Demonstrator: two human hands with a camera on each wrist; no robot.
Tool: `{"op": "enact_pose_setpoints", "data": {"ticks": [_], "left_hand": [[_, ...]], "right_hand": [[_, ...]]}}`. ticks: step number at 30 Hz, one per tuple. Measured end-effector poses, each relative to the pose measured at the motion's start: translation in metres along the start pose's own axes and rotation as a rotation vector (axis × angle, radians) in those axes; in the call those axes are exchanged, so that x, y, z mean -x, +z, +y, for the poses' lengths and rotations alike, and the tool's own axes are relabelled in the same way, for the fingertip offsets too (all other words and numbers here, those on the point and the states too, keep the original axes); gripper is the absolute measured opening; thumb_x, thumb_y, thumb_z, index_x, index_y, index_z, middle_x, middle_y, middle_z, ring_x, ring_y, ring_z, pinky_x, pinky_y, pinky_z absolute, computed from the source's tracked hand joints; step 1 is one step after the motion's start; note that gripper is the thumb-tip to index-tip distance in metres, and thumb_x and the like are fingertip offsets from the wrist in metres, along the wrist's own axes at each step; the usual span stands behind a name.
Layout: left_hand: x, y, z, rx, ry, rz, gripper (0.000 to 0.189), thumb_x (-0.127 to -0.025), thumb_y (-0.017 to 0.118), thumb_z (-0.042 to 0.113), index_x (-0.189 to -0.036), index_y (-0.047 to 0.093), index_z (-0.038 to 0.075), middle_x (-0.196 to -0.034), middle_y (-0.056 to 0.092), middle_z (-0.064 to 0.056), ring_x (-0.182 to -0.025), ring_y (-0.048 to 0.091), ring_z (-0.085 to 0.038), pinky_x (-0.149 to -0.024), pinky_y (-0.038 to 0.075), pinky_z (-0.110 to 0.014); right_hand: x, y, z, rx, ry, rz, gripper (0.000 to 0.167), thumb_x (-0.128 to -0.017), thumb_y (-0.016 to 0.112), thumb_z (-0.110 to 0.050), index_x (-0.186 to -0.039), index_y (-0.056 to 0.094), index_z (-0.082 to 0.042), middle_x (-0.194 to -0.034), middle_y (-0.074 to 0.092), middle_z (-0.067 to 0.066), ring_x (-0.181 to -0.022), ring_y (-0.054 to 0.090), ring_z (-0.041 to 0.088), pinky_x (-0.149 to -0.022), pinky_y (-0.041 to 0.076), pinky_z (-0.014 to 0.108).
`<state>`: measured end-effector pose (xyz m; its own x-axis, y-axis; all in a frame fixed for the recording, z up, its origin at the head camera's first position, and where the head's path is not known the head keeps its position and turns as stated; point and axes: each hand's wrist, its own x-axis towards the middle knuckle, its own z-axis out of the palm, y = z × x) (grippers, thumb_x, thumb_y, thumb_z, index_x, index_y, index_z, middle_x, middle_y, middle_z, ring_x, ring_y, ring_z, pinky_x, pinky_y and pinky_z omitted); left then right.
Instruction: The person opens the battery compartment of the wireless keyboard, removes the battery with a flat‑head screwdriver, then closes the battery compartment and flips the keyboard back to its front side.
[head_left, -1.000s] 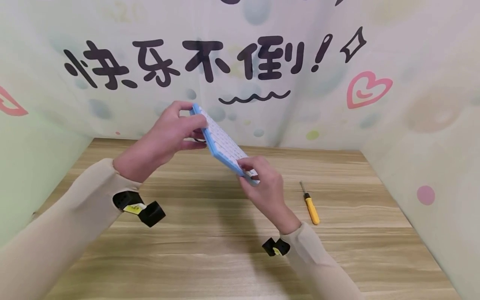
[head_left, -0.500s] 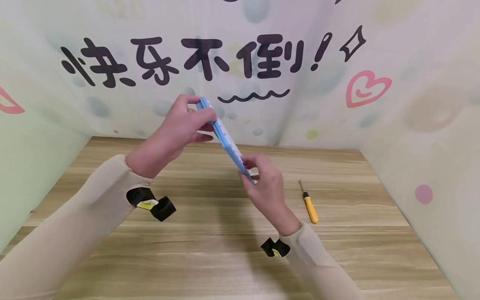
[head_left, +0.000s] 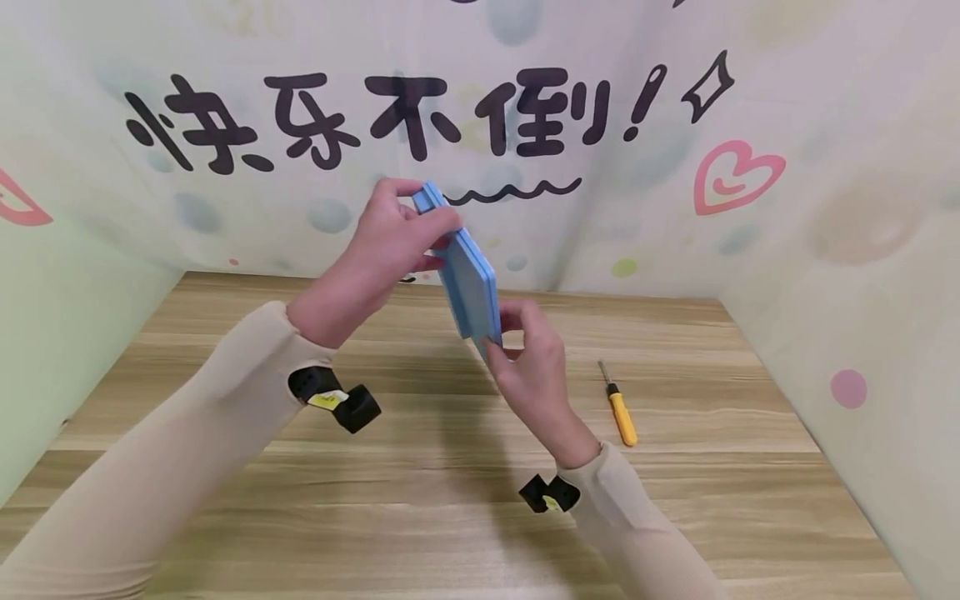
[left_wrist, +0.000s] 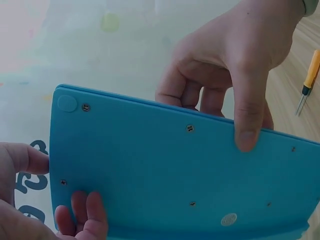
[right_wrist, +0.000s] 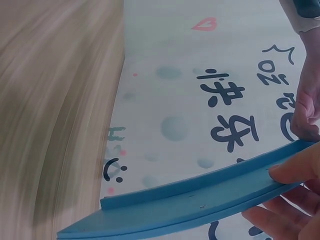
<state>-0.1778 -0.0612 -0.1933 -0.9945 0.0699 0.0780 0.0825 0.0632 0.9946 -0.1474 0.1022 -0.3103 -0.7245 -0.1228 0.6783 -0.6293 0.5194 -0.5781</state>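
A small blue keyboard (head_left: pixel 474 287) is held tilted in the air above the table by both hands. Its underside (left_wrist: pixel 150 160) faces the left wrist camera, showing several screws, an oval pad (left_wrist: pixel 67 103) and a round sticker (left_wrist: pixel 229 219). The left hand (head_left: pixel 401 237) grips one short end, with fingertips on the back. The right hand (head_left: pixel 531 350) pinches a long edge near the other end, its thumb (left_wrist: pixel 247 120) on the back and other fingers behind on the key side. The white keys are hidden now. In the right wrist view the keyboard (right_wrist: pixel 200 200) appears almost edge-on.
On the wooden table (head_left: pixel 337 500) to the right of the right hand lies a screwdriver (head_left: pixel 618 407) with a yellow handle. Behind the table hangs a printed cloth backdrop (head_left: pixel 600 242), with cloth sides to left and right. Each sleeve carries a black camera mount (head_left: pixel 333 398).
The left hand has moved right and slightly up, turning the keyboard so that its blue back replaces the white keys in the head view. The right hand has stayed nearly in place.
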Motion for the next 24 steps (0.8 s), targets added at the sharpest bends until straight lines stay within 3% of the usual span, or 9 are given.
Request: {"op": "enact_pose_setpoints", "data": {"ticks": [14, 24], "left_hand": [[-0.008, 0.011, -0.002, -0.037, 0.022, 0.046, 0.058, -0.086, 0.062, 0.022, -0.131, 0.029, 0.007, -0.096, 0.05, -0.013, -0.089, 0.059, -0.026, -0.081, 0.05, -0.036], [-0.015, 0.014, -0.015, -0.028, 0.153, 0.013, 0.046, -0.088, 0.059, 0.011, -0.127, 0.037, 0.004, -0.08, 0.047, -0.008, -0.074, 0.051, -0.016, -0.08, 0.05, -0.032]], "right_hand": [[0.002, 0.001, 0.006, -0.092, 0.089, 0.041, 0.04, -0.073, 0.067, 0.013, -0.108, 0.051, 0.003, -0.099, 0.058, 0.015, -0.082, 0.059, 0.023, -0.054, 0.053, 0.034], [0.002, -0.001, 0.014, -0.107, 0.163, 0.147, 0.034, -0.074, 0.064, 0.014, -0.105, 0.051, 0.005, -0.094, 0.058, 0.016, -0.082, 0.057, 0.023, -0.055, 0.053, 0.036]]}}
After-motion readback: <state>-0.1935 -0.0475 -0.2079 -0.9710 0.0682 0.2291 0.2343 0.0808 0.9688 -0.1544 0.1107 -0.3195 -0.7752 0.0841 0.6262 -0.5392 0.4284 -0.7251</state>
